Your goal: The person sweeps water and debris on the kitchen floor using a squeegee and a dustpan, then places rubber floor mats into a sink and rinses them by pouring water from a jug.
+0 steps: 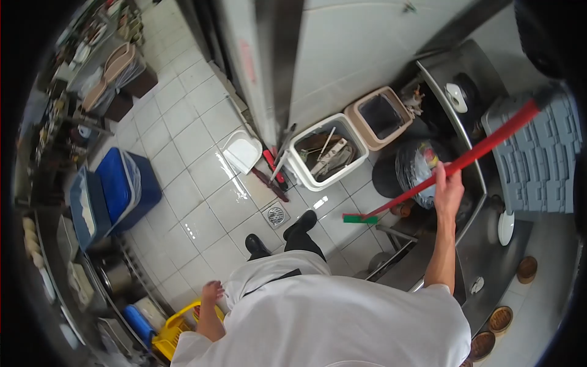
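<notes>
My right hand (449, 183) is wrapped round the red handle of a floor brush (416, 191). The handle slants from the upper right down to a green brush head (361, 218) at floor level, beside the steel counter. My left hand (212, 292) hangs by my hip, fingers loosely apart, with nothing seen in it. A yellow basket (174, 330) is the nearest thing to it. Ahead of my boots, a round floor drain (276, 215) is set in the wet tiles. Past it lie a white dustpan (243, 150) and dark red handles.
A white bin (298, 174) full of scraps, a beige bin (400, 125) and a bagged black bin (391, 168) line the wall. A steel counter (471, 241) runs along my right. Blue bins (147, 183) stand left. Grey stacked crates (538, 159) are at far right.
</notes>
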A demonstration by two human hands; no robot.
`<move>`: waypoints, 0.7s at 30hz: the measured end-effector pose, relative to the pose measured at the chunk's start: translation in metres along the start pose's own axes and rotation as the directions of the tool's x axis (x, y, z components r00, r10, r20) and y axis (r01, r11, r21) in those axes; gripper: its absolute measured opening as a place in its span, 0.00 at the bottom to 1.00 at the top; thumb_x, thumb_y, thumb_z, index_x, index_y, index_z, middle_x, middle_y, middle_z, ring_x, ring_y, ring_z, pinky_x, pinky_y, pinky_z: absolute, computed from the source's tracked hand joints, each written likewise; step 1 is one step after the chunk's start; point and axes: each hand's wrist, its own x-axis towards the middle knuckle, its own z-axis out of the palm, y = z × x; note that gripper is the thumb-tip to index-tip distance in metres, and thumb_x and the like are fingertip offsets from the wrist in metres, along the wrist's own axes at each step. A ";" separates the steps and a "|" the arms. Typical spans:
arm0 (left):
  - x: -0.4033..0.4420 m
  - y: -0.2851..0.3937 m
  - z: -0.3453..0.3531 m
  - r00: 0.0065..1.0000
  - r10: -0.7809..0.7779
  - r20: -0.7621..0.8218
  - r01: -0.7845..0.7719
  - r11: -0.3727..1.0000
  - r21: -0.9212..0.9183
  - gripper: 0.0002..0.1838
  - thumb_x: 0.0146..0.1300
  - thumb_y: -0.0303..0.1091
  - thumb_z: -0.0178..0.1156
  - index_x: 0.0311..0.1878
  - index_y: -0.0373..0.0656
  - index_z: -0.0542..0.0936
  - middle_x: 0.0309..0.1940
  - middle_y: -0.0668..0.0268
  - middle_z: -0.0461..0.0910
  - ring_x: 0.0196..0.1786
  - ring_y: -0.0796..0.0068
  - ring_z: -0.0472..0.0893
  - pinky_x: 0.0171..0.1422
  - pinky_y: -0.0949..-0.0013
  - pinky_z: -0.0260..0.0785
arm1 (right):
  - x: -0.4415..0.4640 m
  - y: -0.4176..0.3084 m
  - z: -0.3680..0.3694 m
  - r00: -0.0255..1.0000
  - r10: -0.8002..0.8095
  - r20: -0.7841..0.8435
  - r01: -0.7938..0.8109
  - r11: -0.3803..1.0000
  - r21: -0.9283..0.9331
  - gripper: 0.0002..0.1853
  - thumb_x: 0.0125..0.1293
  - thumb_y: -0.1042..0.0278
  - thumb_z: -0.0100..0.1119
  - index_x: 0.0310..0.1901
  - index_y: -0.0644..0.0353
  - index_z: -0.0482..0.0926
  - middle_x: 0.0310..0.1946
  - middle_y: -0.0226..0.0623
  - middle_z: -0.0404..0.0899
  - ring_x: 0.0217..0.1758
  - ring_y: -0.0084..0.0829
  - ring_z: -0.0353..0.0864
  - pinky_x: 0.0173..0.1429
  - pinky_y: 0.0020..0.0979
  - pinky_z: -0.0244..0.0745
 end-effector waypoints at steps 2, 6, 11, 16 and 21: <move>0.015 0.007 -0.003 0.996 0.088 0.013 -0.086 0.988 -0.130 0.24 0.61 0.38 0.61 0.60 0.44 0.73 0.41 0.63 0.81 0.41 0.69 0.82 0.42 0.65 0.74 | -0.026 -0.072 -0.008 0.999 -0.025 -0.040 0.032 0.985 0.170 0.10 0.69 0.64 0.61 0.40 0.63 0.77 0.26 0.31 0.80 0.31 0.18 0.77 0.38 0.23 0.73; 0.030 0.008 -0.025 0.969 0.248 -0.007 -0.234 0.905 -0.355 0.22 0.63 0.38 0.59 0.59 0.42 0.72 0.44 0.63 0.80 0.42 0.68 0.82 0.42 0.64 0.73 | -0.092 -0.205 0.005 0.983 -0.167 0.082 0.108 0.871 0.480 0.08 0.67 0.70 0.62 0.34 0.62 0.74 0.24 0.30 0.79 0.28 0.19 0.79 0.35 0.22 0.72; 0.030 -0.052 -0.077 0.969 0.243 -0.052 -0.237 0.841 -0.486 0.19 0.65 0.39 0.58 0.57 0.45 0.73 0.45 0.65 0.80 0.44 0.68 0.82 0.47 0.63 0.73 | -0.162 -0.294 0.112 0.880 -0.388 0.275 0.115 0.736 0.668 0.11 0.66 0.68 0.64 0.30 0.61 0.72 0.22 0.29 0.76 0.27 0.21 0.81 0.32 0.24 0.74; 0.040 -0.128 -0.115 0.977 0.130 -0.172 -0.207 0.785 -0.584 0.16 0.63 0.39 0.58 0.51 0.43 0.75 0.38 0.64 0.80 0.37 0.69 0.82 0.37 0.66 0.72 | -0.165 -0.328 0.245 0.907 -0.357 0.225 0.115 0.721 0.684 0.14 0.66 0.63 0.63 0.32 0.62 0.70 0.21 0.30 0.74 0.27 0.27 0.84 0.32 0.28 0.76; 0.053 -0.174 -0.130 0.988 0.029 -0.149 -0.116 0.775 -0.622 0.10 0.61 0.35 0.57 0.40 0.40 0.77 0.32 0.62 0.79 0.30 0.70 0.80 0.28 0.68 0.69 | -0.157 -0.337 0.388 0.912 -0.320 0.257 0.081 0.754 0.652 0.18 0.64 0.56 0.65 0.40 0.65 0.75 0.22 0.39 0.81 0.27 0.32 0.85 0.31 0.34 0.78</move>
